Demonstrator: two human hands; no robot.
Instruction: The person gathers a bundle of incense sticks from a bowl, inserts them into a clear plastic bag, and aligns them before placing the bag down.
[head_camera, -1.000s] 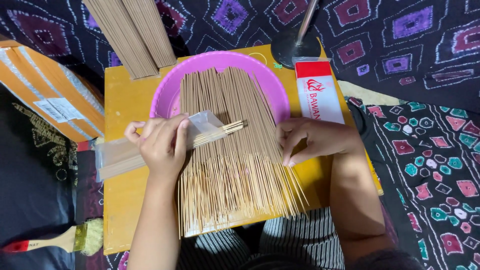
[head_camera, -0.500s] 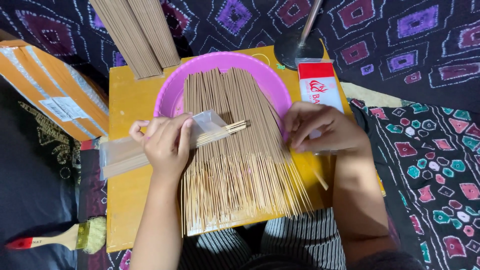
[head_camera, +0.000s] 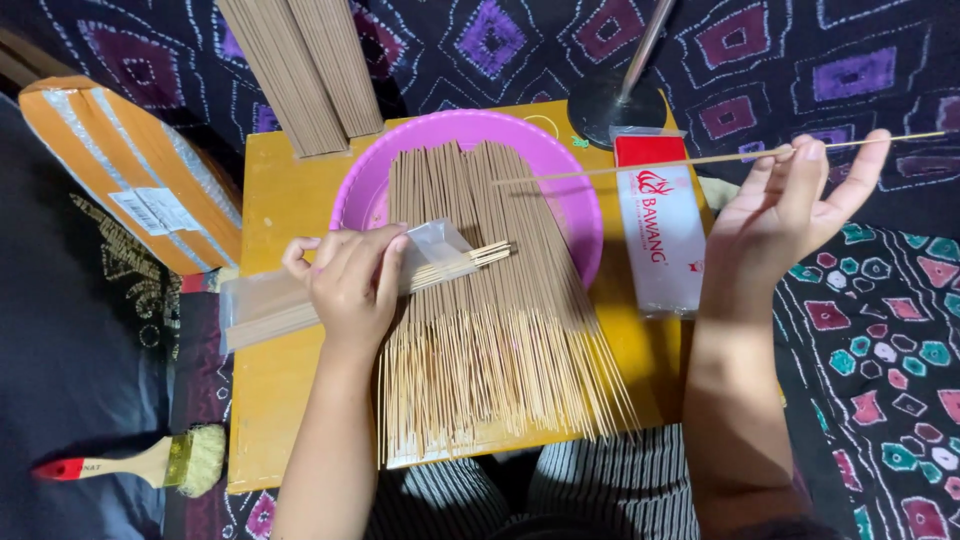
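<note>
Single incense stick (head_camera: 720, 158): we pinch it in our raised right hand (head_camera: 785, 215), its long axis running left toward the clear sleeve (head_camera: 300, 295), whose small bundle our left hand (head_camera: 350, 285) grips over the fanned sticks (head_camera: 490, 330) and pink basin (head_camera: 570, 180).

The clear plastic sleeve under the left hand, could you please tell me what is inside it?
A small bundle of incense sticks pokes out of the clear plastic sleeve. The left hand covers its middle, hiding the count.

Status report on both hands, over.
Left hand pinning clear sleeve of sticks. Right hand raised, one incense stick pinched in fingers. Nothing obstructing.
</note>
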